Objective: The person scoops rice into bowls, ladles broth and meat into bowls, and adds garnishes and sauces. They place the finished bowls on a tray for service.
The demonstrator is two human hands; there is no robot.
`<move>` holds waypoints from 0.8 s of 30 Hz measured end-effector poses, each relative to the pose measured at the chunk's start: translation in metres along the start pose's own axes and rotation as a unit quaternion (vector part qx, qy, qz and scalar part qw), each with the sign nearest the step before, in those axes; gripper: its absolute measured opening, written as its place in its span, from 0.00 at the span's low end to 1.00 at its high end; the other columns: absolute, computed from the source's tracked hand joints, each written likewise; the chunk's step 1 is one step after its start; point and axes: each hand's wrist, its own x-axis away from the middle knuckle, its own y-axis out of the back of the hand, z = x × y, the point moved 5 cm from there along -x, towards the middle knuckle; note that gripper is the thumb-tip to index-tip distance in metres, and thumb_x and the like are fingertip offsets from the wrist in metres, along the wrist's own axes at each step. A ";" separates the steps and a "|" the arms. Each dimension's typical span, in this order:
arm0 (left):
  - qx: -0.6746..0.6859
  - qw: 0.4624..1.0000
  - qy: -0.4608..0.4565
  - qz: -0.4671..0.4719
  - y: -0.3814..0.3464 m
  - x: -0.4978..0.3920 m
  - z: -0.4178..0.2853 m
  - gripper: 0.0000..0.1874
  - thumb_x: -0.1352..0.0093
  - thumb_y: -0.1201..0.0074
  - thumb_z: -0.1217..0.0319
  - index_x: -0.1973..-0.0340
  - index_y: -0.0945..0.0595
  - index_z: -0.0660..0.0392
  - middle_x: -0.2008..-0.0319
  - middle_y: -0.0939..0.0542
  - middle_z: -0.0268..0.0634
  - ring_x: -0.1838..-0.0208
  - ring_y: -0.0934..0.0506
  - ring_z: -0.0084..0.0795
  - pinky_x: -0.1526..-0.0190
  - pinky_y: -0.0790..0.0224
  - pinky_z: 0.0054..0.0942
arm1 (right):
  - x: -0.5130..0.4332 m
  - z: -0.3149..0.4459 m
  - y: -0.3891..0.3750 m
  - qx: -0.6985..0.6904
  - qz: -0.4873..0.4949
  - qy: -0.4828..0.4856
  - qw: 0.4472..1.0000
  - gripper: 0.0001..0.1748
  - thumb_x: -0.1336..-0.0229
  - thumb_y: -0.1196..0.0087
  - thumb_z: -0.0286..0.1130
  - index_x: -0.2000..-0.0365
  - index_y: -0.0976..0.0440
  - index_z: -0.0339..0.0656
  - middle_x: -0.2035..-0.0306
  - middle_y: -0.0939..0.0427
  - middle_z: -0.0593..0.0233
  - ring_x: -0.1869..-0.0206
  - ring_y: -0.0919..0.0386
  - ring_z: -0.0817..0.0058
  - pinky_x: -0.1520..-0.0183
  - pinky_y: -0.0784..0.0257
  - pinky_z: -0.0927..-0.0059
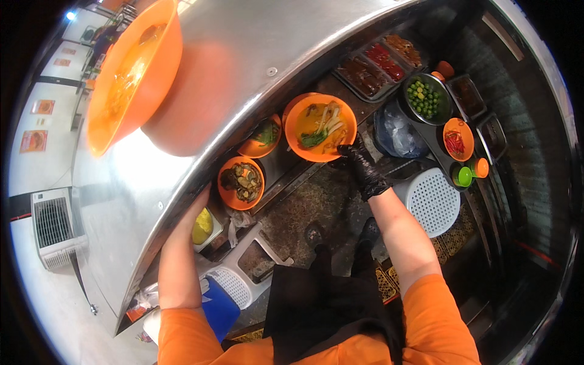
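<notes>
My right hand (358, 166), in a black disposable glove, grips the rim of an orange bowl (320, 127) holding yellow-orange broth, leafy greens and pale stalks. My left forearm (180, 255) reaches under the edge of the metal counter, and the hand itself is hidden there. Close to that arm are an orange bowl of brown pieces (241, 183), another with green leaves (264, 136), and a metal tray of yellow food (204, 228). A large orange bowl of broth (135, 77) stands on the steel countertop at the upper left.
Food trays (378, 66), a metal bowl of small green citrus fruits (423, 99), an orange bowl of red chillies (458, 139) and green and orange cups (462, 176) line the right. A grey perforated stool (433, 203), a white plastic chair (242, 273) and a blue container (221, 305) are below.
</notes>
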 end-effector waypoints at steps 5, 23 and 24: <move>-0.077 0.994 -0.072 0.021 0.003 0.002 -0.056 0.25 0.24 0.58 0.62 0.34 0.32 0.57 0.41 0.25 0.56 0.37 0.27 0.50 0.38 0.37 0.42 | -0.003 -0.018 -0.018 0.000 0.046 -0.003 0.999 0.41 0.40 0.43 0.30 0.30 0.50 0.48 0.44 0.29 0.61 0.53 0.22 0.71 0.55 0.21 0.67; -0.216 0.961 0.156 0.080 -0.093 -0.132 0.013 0.27 0.24 0.65 0.64 0.32 0.41 0.61 0.48 0.21 0.56 0.44 0.22 0.52 0.42 0.32 0.45 | 0.028 -0.006 -0.006 0.032 0.008 -0.051 0.998 0.41 0.42 0.43 0.32 0.31 0.48 0.48 0.40 0.32 0.63 0.44 0.26 0.70 0.50 0.22 0.64; -0.208 0.963 0.156 0.076 -0.093 -0.132 0.012 0.27 0.24 0.66 0.64 0.31 0.41 0.62 0.48 0.20 0.56 0.45 0.21 0.52 0.43 0.31 0.45 | 0.027 -0.007 -0.006 0.028 0.008 -0.048 0.998 0.41 0.42 0.42 0.32 0.31 0.48 0.48 0.40 0.32 0.63 0.44 0.26 0.70 0.50 0.22 0.64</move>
